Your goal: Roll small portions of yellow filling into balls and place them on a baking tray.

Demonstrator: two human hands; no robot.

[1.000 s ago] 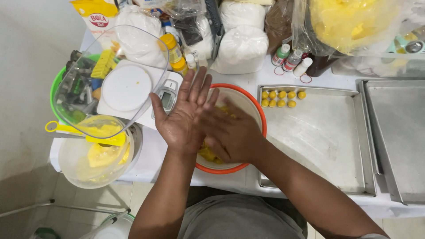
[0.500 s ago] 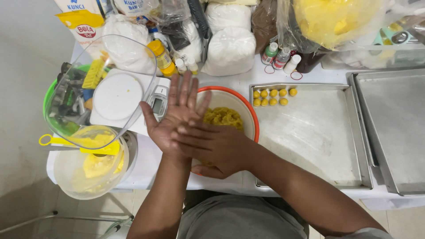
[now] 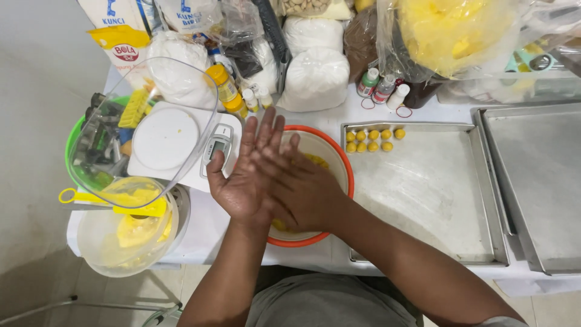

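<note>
Pressing flat together, fingers straight, the left hand [image 3: 245, 175] and right hand [image 3: 302, 188] hover palm to palm over the orange-rimmed bowl [image 3: 339, 163] of yellow dough, likely so crumbs drop in; anything between them is hidden. Rolled balls [image 3: 372, 140] line the metal tray [image 3: 423, 194] alongside, on a crowded white table [image 3: 330, 118].

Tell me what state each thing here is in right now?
Left hand: open, palm up, under the right.
Right hand: flat, pressed on the left palm.
Orange-rimmed bowl: holds yellow dough.
Near metal baking tray: eight yellow dough balls in its far-left corner.
Far-right metal tray: bare.
Clear plastic bowl: yellow spatula across it.
</note>
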